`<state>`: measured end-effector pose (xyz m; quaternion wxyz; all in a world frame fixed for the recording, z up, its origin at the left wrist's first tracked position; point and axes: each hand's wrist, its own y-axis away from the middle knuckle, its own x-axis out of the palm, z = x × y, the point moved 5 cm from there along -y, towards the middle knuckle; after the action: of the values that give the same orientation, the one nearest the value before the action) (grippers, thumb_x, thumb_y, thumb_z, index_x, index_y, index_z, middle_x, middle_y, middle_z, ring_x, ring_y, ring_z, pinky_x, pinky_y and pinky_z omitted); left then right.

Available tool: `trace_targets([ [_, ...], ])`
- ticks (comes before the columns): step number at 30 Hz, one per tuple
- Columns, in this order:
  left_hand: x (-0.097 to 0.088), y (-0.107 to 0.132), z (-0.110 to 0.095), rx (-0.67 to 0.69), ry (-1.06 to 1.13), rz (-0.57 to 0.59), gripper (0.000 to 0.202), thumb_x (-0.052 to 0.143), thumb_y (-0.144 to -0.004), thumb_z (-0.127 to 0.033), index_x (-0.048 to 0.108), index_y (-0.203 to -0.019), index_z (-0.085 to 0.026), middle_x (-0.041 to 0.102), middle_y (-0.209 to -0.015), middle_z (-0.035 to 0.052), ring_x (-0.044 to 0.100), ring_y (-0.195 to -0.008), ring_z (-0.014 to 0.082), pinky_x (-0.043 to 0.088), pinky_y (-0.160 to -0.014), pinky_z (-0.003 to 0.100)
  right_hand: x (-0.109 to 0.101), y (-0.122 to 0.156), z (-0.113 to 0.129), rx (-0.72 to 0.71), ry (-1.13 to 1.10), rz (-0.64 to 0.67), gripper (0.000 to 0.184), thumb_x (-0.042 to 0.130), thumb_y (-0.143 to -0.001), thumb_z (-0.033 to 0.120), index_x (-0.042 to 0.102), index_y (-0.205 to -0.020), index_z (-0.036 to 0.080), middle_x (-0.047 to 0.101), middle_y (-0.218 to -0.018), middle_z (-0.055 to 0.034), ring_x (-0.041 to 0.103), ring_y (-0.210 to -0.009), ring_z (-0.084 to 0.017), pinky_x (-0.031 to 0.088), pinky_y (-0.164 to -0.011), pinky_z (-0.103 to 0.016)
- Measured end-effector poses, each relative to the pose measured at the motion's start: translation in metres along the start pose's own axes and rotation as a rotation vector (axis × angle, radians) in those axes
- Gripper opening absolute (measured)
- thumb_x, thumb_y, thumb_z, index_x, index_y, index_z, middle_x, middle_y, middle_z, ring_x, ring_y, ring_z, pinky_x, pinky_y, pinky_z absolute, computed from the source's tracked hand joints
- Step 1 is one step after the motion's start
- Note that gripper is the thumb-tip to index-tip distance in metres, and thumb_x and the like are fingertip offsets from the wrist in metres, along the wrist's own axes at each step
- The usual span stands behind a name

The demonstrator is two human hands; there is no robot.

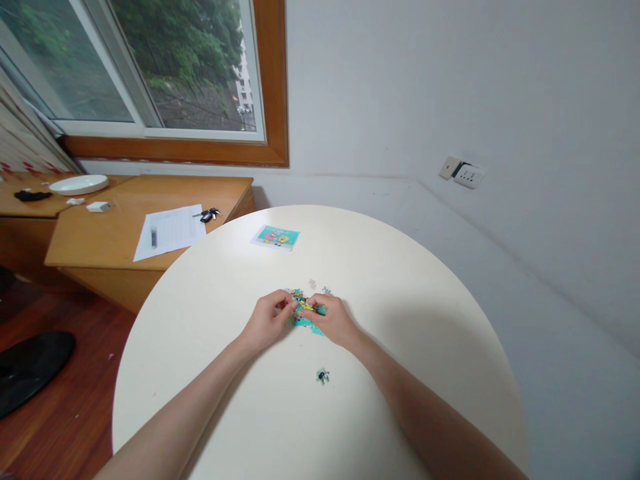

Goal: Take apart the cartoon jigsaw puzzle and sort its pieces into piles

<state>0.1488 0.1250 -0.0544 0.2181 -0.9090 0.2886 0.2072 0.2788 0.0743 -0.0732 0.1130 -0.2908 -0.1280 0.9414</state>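
Over the middle of the round white table [240, 413], my left hand [270, 319] and my right hand [334, 320] meet fingertip to fingertip. Both are closed in a pinch on small, brightly coloured jigsaw puzzle pieces [303, 305], yellow and green. Fingers hide part of them, so I cannot tell how they join. More teal pieces [317, 329] lie beneath and around the fingers. Just beyond the hands sit a greyish piece [313, 284] and a small patterned one [327, 290]. Closer to me, a dark-and-green puzzle piece [323, 376] lies apart on the tabletop.
A teal picture card [277, 237] with cartoon figures lies at the table's far side. To the left, a wooden desk [120, 233] carries a paper sheet [173, 230], keys [209, 215], a white box [99, 207] and a white dish [79, 185]. A wall socket [469, 175] is at right.
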Motion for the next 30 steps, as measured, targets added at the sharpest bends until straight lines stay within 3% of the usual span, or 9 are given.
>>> trace_targets([
  [6,0.002,0.000,0.005,-0.027,0.024,0.034,0.026,0.043,-0.082,-0.036,0.049,-0.065,-0.016,0.048,-0.057,-0.0018,0.041,-0.055,0.0102,0.033,-0.054,0.021,0.002,-0.002,-0.006,0.056,-0.229,0.011,0.011,0.055,-0.073,0.023,0.063,-0.076,0.017,0.064,-0.071,0.0001,0.056,-0.065,-0.013,0.041,-0.062,-0.023],
  [15,-0.004,-0.001,0.013,-0.098,-0.032,-0.077,0.026,0.042,-0.081,-0.037,0.043,-0.064,-0.017,0.042,-0.052,-0.0039,0.037,-0.050,0.0099,0.030,-0.049,0.021,-0.001,-0.001,-0.008,0.097,-0.280,-0.065,0.014,0.057,-0.070,0.030,0.057,-0.065,0.017,0.055,-0.057,0.0019,0.050,-0.055,-0.012,0.040,-0.055,-0.023],
  [21,-0.004,-0.002,0.016,-0.079,0.057,-0.048,0.026,0.045,-0.079,-0.037,0.047,-0.065,-0.016,0.047,-0.056,-0.0023,0.041,-0.053,0.0100,0.033,-0.051,0.021,-0.004,-0.003,-0.012,0.093,-0.230,-0.142,0.013,0.054,-0.071,0.028,0.060,-0.070,0.016,0.056,-0.059,0.0013,0.049,-0.056,-0.012,0.040,-0.055,-0.023],
  [30,0.000,-0.002,0.016,-0.091,0.120,-0.030,0.023,0.050,-0.078,-0.036,0.054,-0.072,-0.014,0.051,-0.059,-0.0011,0.044,-0.055,0.0100,0.036,-0.052,0.021,0.002,-0.002,-0.016,0.141,-0.332,-0.102,0.013,0.052,-0.074,0.031,0.053,-0.076,0.018,0.061,-0.067,-0.0008,0.058,-0.060,-0.013,0.045,-0.053,-0.022],
])
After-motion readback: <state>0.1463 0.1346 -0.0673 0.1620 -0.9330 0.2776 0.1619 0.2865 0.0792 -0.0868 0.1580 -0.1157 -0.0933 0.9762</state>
